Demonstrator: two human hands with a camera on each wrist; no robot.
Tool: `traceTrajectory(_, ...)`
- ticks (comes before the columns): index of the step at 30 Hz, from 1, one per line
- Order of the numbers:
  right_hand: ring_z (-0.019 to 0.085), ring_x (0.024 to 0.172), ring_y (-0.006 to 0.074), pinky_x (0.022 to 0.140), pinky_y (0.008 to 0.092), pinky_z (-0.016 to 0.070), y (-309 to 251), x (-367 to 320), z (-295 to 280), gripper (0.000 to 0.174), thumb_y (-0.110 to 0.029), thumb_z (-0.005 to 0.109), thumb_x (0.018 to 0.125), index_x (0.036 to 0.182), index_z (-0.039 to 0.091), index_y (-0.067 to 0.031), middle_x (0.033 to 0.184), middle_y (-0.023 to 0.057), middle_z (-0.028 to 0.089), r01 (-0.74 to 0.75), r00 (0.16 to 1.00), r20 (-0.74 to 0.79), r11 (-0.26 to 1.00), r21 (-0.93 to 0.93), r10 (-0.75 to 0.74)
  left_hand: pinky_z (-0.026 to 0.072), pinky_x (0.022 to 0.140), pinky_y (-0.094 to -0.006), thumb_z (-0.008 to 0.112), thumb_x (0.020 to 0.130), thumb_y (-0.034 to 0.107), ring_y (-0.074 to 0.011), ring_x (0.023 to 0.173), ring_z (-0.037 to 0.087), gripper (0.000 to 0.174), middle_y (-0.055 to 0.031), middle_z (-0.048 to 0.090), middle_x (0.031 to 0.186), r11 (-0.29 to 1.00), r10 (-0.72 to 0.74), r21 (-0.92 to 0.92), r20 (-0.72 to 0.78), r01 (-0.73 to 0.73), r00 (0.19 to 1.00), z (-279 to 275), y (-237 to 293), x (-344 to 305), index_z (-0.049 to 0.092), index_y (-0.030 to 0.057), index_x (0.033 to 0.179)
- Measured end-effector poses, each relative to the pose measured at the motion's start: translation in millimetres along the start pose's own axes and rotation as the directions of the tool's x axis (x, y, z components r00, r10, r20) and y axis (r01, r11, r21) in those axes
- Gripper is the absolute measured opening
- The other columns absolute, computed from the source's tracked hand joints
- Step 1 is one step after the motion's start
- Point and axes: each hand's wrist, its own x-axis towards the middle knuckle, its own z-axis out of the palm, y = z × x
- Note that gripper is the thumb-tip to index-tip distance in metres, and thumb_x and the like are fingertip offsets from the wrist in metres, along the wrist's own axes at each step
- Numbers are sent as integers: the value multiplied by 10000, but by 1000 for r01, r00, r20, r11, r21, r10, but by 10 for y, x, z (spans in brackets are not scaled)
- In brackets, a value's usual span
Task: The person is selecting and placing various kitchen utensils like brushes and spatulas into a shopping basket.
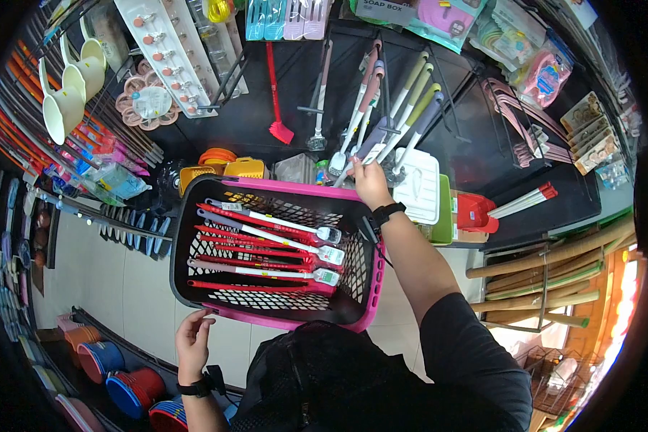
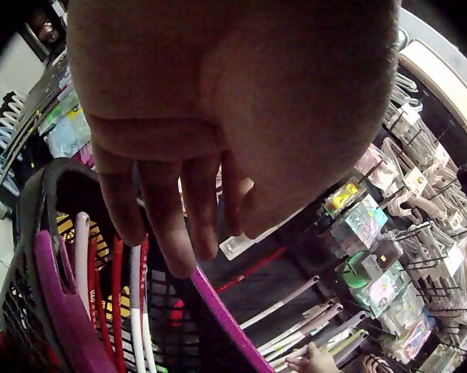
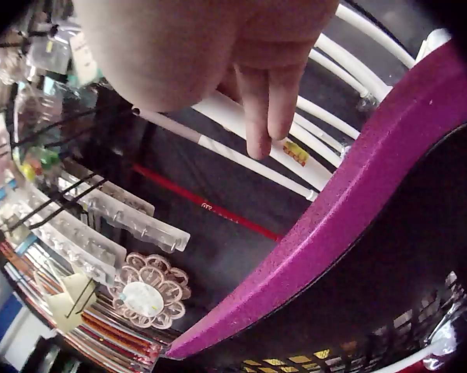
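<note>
A black mesh basket with a pink rim is in front of me and holds several long red and white brushes. My left hand is at the basket's near left corner, with its fingers hanging fairly straight against the rim. My right hand reaches past the far rim to a bunch of hanging long-handled brushes. Its fingers curl over a white handle there.
Packaged goods hang on the dark display wall, among them a red brush. White and green boards and a red dustpan stand right of the basket. There are cream watering cans at the left, buckets low left and poles at the right.
</note>
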Motion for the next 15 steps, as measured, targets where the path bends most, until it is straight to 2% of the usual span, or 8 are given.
traceTrajectory(1, 677, 719, 234, 672, 356, 521, 50, 56, -5, 256, -201, 499, 991, 1067, 509, 44, 936, 158, 673, -31, 994, 99, 987, -160, 47, 496, 873, -291, 552, 937, -7, -172, 957, 638, 223, -122, 650, 1117, 1000, -2, 0, -1, 2, 1000, 5, 2, 5, 569, -33, 1158)
traceTrajectory(2, 677, 719, 234, 672, 356, 521, 15, 83, 7, 256, -201, 499, 991, 1067, 509, 44, 936, 158, 673, -31, 994, 101, 987, -160, 48, 496, 872, -292, 552, 936, -7, -174, 956, 637, 222, -123, 650, 1117, 1000, -1, -6, 1, 1, 1000, 8, 9, 8, 570, -33, 1156)
traceTrajectory(4, 672, 666, 308, 626, 418, 507, -52, 132, 53, 247, -221, 517, 979, 979, 509, 26, 753, 196, 643, 75, 987, -151, 977, 198, -45, 496, 872, -292, 553, 936, -7, -175, 955, 636, 220, -124, 651, 1116, 1000, -4, -10, 2, 4, 1000, 11, 5, 19, 572, -33, 1154)
traceTrajectory(5, 672, 666, 308, 626, 418, 507, -32, 193, 60, 247, -221, 517, 979, 979, 509, 26, 753, 196, 643, 71, 988, -148, 977, 199, -42, 497, 871, -293, 552, 936, -8, -176, 955, 635, 218, -125, 651, 1117, 1000, -11, -9, 3, 11, 1000, 10, 0, 24, 573, -34, 1151)
traceTrajectory(8, 661, 639, 300, 600, 432, 497, -18, 417, 3, 275, -240, 502, 988, 928, 498, 28, 735, 208, 629, -15, 991, -130, 998, 69, 24, 497, 871, -296, 550, 935, -9, -177, 957, 634, 216, -125, 652, 1116, 999, -36, -11, -1, 36, 999, 15, -2, 31, 576, -34, 1148)
traceTrajectory(11, 652, 636, 361, 635, 477, 496, 92, 640, -15, 309, -278, 474, 992, 918, 518, 19, 707, 221, 626, 38, 984, -173, 996, -77, -51, 497, 873, -299, 546, 935, -11, -178, 962, 635, 218, -126, 653, 1118, 998, -59, -12, -16, 59, 998, 29, -6, 14, 578, -34, 1149)
traceTrajectory(12, 656, 680, 386, 665, 500, 494, 36, 691, -51, 304, -292, 474, 987, 943, 525, 4, 717, 236, 630, -49, 989, -142, 999, -23, 45, 496, 874, -300, 544, 935, -11, -179, 964, 636, 220, -126, 653, 1121, 998, -63, -7, -24, 63, 998, 29, -6, 4, 578, -33, 1151)
traceTrajectory(15, 624, 826, 476, 741, 550, 477, 236, 949, -64, 364, -360, 439, 991, 990, 514, -3, 830, 298, 632, -60, 991, -128, 985, -159, 40, 496, 876, -300, 542, 937, -11, -181, 966, 640, 219, -127, 654, 1126, 997, -69, 15, -31, 69, 997, 31, -3, -11, 579, -33, 1152)
